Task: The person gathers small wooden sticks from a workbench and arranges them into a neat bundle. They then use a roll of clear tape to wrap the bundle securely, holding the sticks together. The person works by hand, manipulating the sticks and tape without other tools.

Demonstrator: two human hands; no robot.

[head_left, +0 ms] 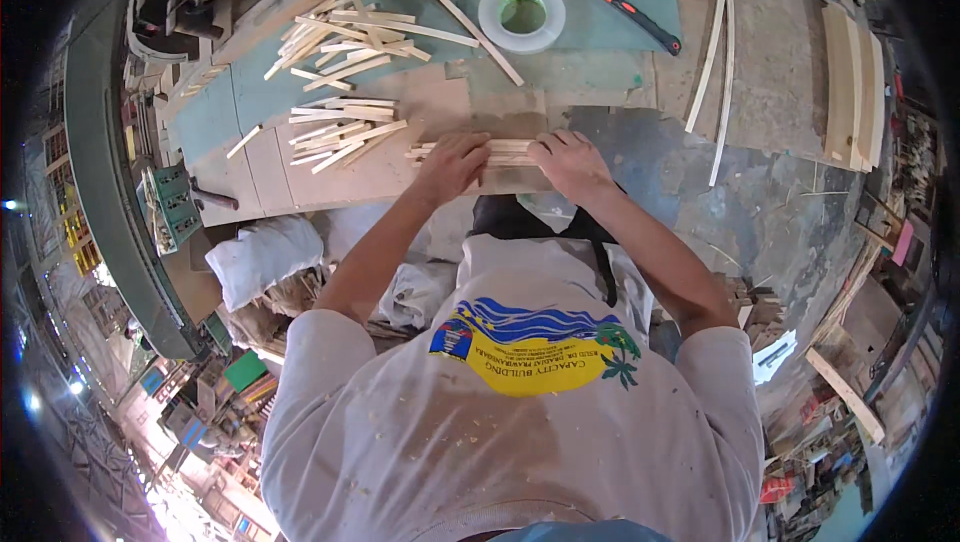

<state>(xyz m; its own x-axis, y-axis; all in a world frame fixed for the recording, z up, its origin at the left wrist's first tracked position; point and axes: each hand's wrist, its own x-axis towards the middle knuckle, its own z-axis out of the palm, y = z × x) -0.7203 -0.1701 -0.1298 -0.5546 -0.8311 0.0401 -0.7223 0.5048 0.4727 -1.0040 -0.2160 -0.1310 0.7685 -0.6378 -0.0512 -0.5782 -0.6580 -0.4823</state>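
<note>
In the head view, a bundle of thin wooden sticks (512, 153) is held by both hands over the near edge of the counter (255, 180), directly in front of the torso. Its long axis is laid from left to right, roughly along that edge. The bundle is gripped toward its left part by the left hand (456, 166), past which a short length of stick ends is left exposed; its right end is covered by the right hand (574, 166). The fingers of both hands are closed over the sticks from above, while the middle of the bundle is left bare between them. How firmly it is squeezed cannot be told, since the underside is hidden.

A small pile of sticks (345, 132) is spread to the left of the bundle, with the left hand much the nearer; its sticks are fanned mostly left to right, their right ends turned toward that hand. Beyond it, a larger heap of sticks (350, 40) is scattered at mixed angles. On the far side, a roll of clear tape (555, 18) and a hammer (612, 0) are placed.
</note>
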